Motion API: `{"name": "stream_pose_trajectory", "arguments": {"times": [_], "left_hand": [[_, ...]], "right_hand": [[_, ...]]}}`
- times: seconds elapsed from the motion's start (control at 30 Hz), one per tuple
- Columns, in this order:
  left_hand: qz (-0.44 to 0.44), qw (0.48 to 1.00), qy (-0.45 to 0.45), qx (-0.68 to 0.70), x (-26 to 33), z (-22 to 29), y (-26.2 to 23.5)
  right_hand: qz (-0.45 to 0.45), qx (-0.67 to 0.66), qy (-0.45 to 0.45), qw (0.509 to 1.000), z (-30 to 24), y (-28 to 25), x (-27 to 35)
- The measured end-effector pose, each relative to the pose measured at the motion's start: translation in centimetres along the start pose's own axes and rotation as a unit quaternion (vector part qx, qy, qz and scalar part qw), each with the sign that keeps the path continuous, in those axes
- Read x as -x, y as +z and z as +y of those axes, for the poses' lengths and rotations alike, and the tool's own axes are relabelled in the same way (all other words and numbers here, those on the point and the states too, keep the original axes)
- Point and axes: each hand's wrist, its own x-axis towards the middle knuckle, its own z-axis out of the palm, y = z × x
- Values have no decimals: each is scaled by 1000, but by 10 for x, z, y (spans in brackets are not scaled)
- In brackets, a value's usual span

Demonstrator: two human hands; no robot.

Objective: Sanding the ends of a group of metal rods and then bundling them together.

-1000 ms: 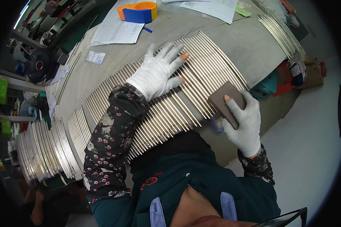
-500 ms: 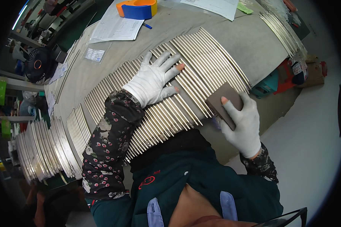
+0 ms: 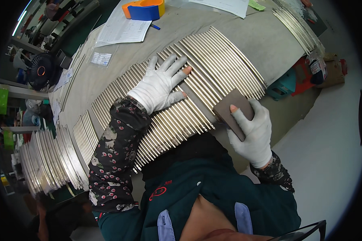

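Note:
Side by side across the table lies a long row of shiny metal rods (image 3: 223, 56), split by narrow gaps into groups. My left hand (image 3: 160, 82), in a white glove with bare fingertips showing, rests flat on the rods in the middle with its fingers spread. In my right hand (image 3: 255, 130), gloved the same way, is a brown-grey rectangular block (image 3: 234, 107), gripped between thumb and fingers. The block sits over the near ends of the rods right of the middle and hides those it covers. Its underside is out of sight.
Beyond the rods are printed sheets (image 3: 126, 32), a blue pen (image 3: 155, 27) and an orange and blue tape dispenser (image 3: 145, 10). More rods (image 3: 294, 32) lie at the far right, and bundled rods (image 3: 44, 160) at the left. A black fan (image 3: 42, 70) stands past the table's left edge.
My right hand has shifted slightly left with the block along the rods' near ends. My left hand stays spread on the rods, with only a very small shift left.

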Motion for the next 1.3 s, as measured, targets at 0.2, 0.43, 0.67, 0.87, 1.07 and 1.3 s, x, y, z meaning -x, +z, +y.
{"name": "stream_pose_trajectory", "arguments": {"times": [0.2,0.43,0.67,0.87,1.07,1.3], "left_hand": [[9,1000,6,7,-2,2,0],[15,1000,4,5,0,-1,1],[3,1000,-4,6,1,-2,1],[2,1000,8,1,-4,-1,1],[-18,1000,-4,3,3,0,-1],[6,1000,10,0,3,-1,-1]], "right_hand": [[11,56,-21,998,-18,18,-40],[-39,39,-32,998,-16,6,-36],[-25,33,-41,998,-1,6,-9],[20,55,-39,998,-15,20,-40],[3,-7,-6,1000,7,-10,0],[5,1,-13,1000,2,0,-6]]}}
